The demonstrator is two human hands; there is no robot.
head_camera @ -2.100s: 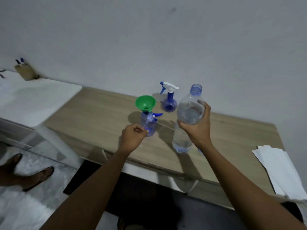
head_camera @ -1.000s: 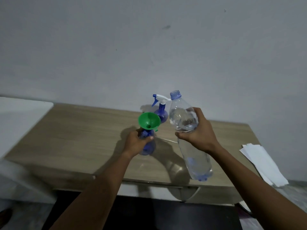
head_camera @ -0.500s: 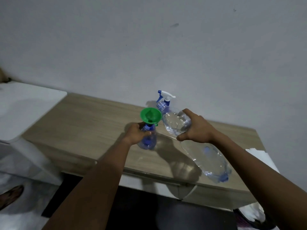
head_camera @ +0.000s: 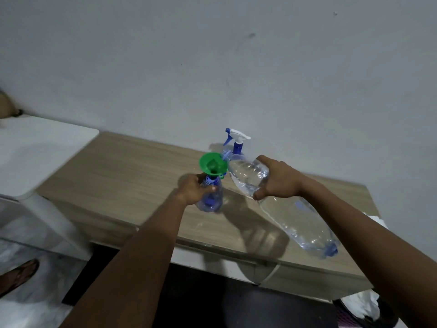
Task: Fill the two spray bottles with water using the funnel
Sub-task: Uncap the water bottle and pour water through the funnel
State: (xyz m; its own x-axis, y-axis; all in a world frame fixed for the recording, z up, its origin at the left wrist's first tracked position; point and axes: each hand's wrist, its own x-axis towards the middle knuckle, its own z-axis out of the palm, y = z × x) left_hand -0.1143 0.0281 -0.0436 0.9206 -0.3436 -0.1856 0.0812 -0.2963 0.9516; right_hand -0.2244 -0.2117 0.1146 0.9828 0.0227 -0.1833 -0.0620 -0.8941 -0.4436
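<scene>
Spray bottle (head_camera: 211, 201), the small round one in translucent blue plastic with its trigger head off, stands on the light wood-grain bench (head_camera: 132, 171). The left hand (head_camera: 194, 189) holds it, fingers and thumb curled round the upper body just under the neck.

The green plastic funnel (head_camera: 212, 165) is seated in that neck, upright as far as I can see. Nothing but the neck seems to hold it.

The right hand (head_camera: 276, 183) is wrapped round the upper half of a large clear plastic water bottle (head_camera: 295, 221). That bottle is tilted well over, base toward the person and mouth at the funnel's far-right rim. Water sits at the neck end. I can't tell if a stream is running.

A second spray bottle (head_camera: 237, 144), with a white-and-blue trigger head on, stands just behind the funnel, near the wall.

Step, as I read it: start of the pour into bottle one. Bottle two is not yet touched.

Risks:
- The mouth is at the rim, not over the centre, so water could go over the edge onto the bench.
- A soft bottle glugs, and a surge could outrun the narrow spout and flood the funnel.
- The big bottle leaning on the rim could tip the funnel out.
- The funnel hides the fill level, and a small bottle overfills fast.
- The water bottle's neck could knock bottle two.
</scene>
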